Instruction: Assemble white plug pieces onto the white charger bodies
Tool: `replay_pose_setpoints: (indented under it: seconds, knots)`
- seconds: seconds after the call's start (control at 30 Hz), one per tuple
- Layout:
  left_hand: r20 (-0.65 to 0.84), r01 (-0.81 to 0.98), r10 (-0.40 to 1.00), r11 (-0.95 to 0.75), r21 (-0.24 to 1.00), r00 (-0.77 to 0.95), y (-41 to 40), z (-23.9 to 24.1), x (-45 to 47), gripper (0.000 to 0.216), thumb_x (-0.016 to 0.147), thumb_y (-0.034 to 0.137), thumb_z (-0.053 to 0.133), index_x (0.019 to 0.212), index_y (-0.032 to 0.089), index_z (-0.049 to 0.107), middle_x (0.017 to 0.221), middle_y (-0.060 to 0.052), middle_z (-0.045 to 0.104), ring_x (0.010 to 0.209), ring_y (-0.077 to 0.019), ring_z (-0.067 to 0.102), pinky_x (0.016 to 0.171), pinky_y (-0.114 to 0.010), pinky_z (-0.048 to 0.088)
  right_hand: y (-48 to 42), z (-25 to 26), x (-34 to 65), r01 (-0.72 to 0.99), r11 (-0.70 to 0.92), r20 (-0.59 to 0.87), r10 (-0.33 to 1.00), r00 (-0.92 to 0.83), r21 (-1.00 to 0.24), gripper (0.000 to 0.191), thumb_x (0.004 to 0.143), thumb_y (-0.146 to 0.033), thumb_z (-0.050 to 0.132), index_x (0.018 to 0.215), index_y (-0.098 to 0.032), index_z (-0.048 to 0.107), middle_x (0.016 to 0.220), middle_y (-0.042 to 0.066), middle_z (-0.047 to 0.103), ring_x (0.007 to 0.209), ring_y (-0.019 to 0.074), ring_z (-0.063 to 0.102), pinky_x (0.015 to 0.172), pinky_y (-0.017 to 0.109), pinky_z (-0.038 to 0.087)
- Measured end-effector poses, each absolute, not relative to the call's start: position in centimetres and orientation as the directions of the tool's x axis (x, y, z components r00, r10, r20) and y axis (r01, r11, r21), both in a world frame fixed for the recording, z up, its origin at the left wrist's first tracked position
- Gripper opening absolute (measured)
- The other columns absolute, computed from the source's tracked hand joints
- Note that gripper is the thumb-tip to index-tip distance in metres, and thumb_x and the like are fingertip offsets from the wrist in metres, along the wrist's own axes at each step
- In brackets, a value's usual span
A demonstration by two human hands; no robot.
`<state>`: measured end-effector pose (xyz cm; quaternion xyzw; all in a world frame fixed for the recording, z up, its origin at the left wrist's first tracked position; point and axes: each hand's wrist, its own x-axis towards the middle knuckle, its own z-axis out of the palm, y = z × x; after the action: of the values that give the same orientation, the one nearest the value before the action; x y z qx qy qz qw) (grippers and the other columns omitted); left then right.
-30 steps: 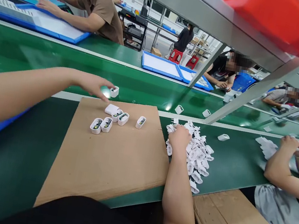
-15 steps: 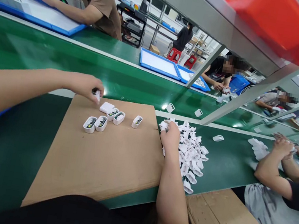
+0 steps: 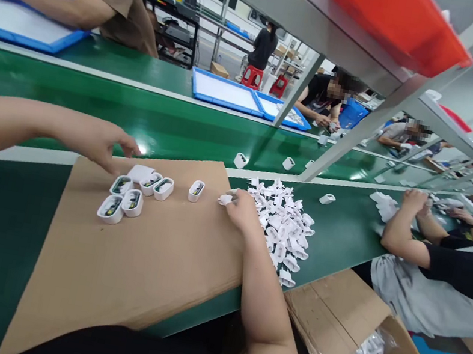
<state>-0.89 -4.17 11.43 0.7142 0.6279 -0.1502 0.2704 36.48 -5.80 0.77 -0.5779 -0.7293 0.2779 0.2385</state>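
Over the cardboard sheet (image 3: 149,259), the right hand (image 3: 242,210) pinches a white cap (image 3: 224,199); the left hand's (image 3: 100,142) loose, empty grip hovers above the shells (image 3: 135,196).

Bare forearms; black garment with white print, apparently short-sleeved.

On the cardboard sheet (image 3: 149,259) my left hand (image 3: 98,143) hovers with loose fingers just above the cluster of white shells (image 3: 135,196). My right hand (image 3: 242,211), at the sheet's right edge, pinches one white cap (image 3: 224,199) beside the pile of caps (image 3: 285,228).
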Motion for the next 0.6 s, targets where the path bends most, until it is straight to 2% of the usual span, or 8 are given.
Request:
replay_pose_setpoints:
  seconds: [0.07, 0.17, 0.2, 0.27, 0.37, 0.4, 0.5, 0.6]
  knots:
    - [-0.45, 0.964, 0.859, -0.166, 0.206, 0.244, -1.5, 12.7, 1.9, 0.084, 0.063, 0.059, 0.07, 0.134, 0.015, 0.062, 0.107, -0.006, 0.074, 0.093, -0.0236, 0.067, 0.077, -0.024, 0.046, -5.8, 0.7, 36.4, 0.716, 0.211, 0.064, 0.972, -0.227, -0.665, 0.036, 0.083, -0.014, 0.065, 0.119, -0.021, 0.065, 0.111, 0.006, 0.068, 0.097, 0.021, 0.065, 0.088, 0.031, 0.05]
    - [-0.279, 0.914, 0.876, -0.341, 0.221, 0.394, 2.9, 11.7, 7.2, 0.08, 0.073, 0.055, 0.063, 0.14, 0.013, 0.058, 0.127, -0.011, 0.068, 0.102, -0.0254, 0.066, 0.084, -0.027, 0.047, -5.9, 0.7, 36.1, 0.746, 0.221, 0.09, 0.973, -0.212, -0.628, 0.057, 0.079, -0.01, 0.066, 0.134, -0.023, 0.056, 0.11, 0.005, 0.068, 0.097, 0.0209, 0.065, 0.087, 0.031, 0.05]
    - [-0.236, 0.898, 0.871, -0.39, 0.205, 0.432, 4.3, 10.7, 9.0, 0.082, 0.075, 0.054, 0.062, 0.145, 0.012, 0.054, 0.134, -0.014, 0.065, 0.108, -0.0274, 0.065, 0.087, -0.029, 0.047, -6.0, 0.7, 36.0, 0.766, 0.217, 0.089, 0.974, -0.206, -0.605, 0.056, 0.08, -0.011, 0.067, 0.134, -0.022, 0.057, 0.112, 0.005, 0.067, 0.098, 0.0215, 0.065, 0.088, 0.031, 0.05]
    - [-0.168, 0.869, 0.855, -0.469, 0.156, 0.491, 7.2, 8.0, 12.3, 0.092, 0.074, 0.051, 0.064, 0.154, 0.009, 0.043, 0.15, -0.018, 0.052, 0.124, -0.0332, 0.058, 0.099, -0.034, 0.045, -6.1, 0.7, 35.9, 0.801, 0.219, 0.079, 0.974, -0.211, -0.557, 0.043, 0.082, -0.016, 0.067, 0.124, -0.022, 0.066, 0.115, 0.007, 0.066, 0.102, 0.0231, 0.064, 0.09, 0.031, 0.05]
    - [-0.104, 0.829, 0.823, -0.552, 0.086, 0.559, 11.2, 4.2, 16.1, 0.103, 0.07, 0.049, 0.068, 0.159, 0.01, 0.033, 0.163, -0.02, 0.032, 0.14, -0.0413, 0.043, 0.113, -0.045, 0.036, -6.0, 0.8, 35.8, 0.837, 0.245, 0.052, 0.966, -0.252, -0.489, 0.026, 0.086, -0.021, 0.065, 0.111, -0.024, 0.074, 0.114, 0.007, 0.066, 0.102, 0.0241, 0.064, 0.087, 0.031, 0.05]
    - [-0.112, 0.818, 0.81, -0.569, 0.089, 0.576, 12.3, 3.2, 17.0, 0.098, 0.072, 0.047, 0.066, 0.157, 0.01, 0.037, 0.162, -0.02, 0.034, 0.14, -0.041, 0.043, 0.114, -0.046, 0.035, -5.9, 0.8, 35.8, 0.851, 0.25, 0.045, 0.965, -0.259, -0.461, 0.027, 0.086, -0.022, 0.065, 0.111, -0.024, 0.074, 0.113, 0.007, 0.066, 0.102, 0.0245, 0.064, 0.086, 0.03, 0.051]
    - [-0.153, 0.803, 0.788, -0.58, 0.141, 0.596, 14.2, 2.3, 18.9, 0.064, 0.08, 0.038, 0.057, 0.139, 0.011, 0.059, 0.144, -0.019, 0.057, 0.129, -0.0337, 0.056, 0.108, -0.038, 0.042, -5.5, 1.0, 35.8, 0.886, 0.258, 0.037, 0.964, -0.265, -0.386, 0.032, 0.084, -0.022, 0.067, 0.116, -0.022, 0.073, 0.113, 0.008, 0.067, 0.105, 0.0266, 0.063, 0.083, 0.03, 0.051]
    - [-0.101, 0.832, 0.827, -0.543, 0.117, 0.554, 12.5, 3.7, 19.9, 0.042, 0.087, 0.033, 0.053, 0.121, 0.013, 0.066, 0.127, -0.018, 0.066, 0.113, -0.032, 0.065, 0.094, -0.038, 0.05, -5.4, 1.0, 36.0, 0.882, 0.245, 0.037, 0.967, -0.251, -0.402, 0.031, 0.084, -0.027, 0.069, 0.115, -0.025, 0.074, 0.112, 0.008, 0.068, 0.103, 0.027, 0.064, 0.08, 0.031, 0.051]
